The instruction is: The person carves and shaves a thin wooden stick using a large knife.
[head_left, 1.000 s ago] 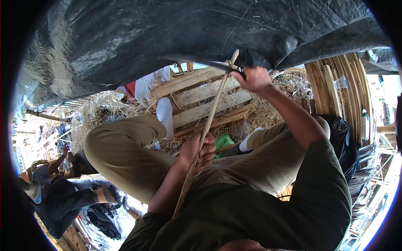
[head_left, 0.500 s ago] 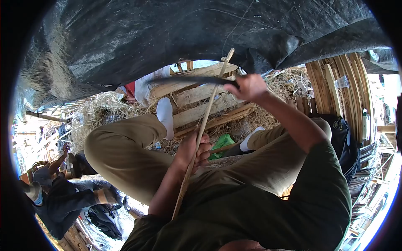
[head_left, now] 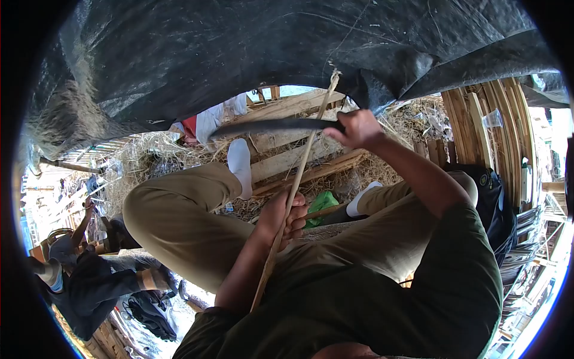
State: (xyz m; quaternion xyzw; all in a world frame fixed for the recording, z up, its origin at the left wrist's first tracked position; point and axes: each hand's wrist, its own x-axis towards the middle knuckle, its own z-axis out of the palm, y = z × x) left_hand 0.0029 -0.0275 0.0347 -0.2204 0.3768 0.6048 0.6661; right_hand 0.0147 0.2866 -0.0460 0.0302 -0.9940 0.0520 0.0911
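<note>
My left hand (head_left: 283,216) is wrapped round the middle of a long thin wooden stick (head_left: 307,152), which slants from my torso up to a frayed tip near the dark sheet. In my right hand (head_left: 358,129) is the handle of a long, dark, curved blade (head_left: 272,126). The blade points left and crosses the upper part of the stick; whether the two touch is hard to tell. Both hands are above my crossed legs, the left one lower and nearer my body.
A black tarp (head_left: 251,42) hangs across the top. Wooden planks (head_left: 287,164) lie on straw beyond my feet, near a green bag (head_left: 321,209). Upright boards (head_left: 499,137) and a dark bag (head_left: 487,203) are at the right. Another person (head_left: 98,281) is at the left.
The blade has come down from near the stick's tip to lower along it, with my right hand lower too. My left hand still grips the stick.
</note>
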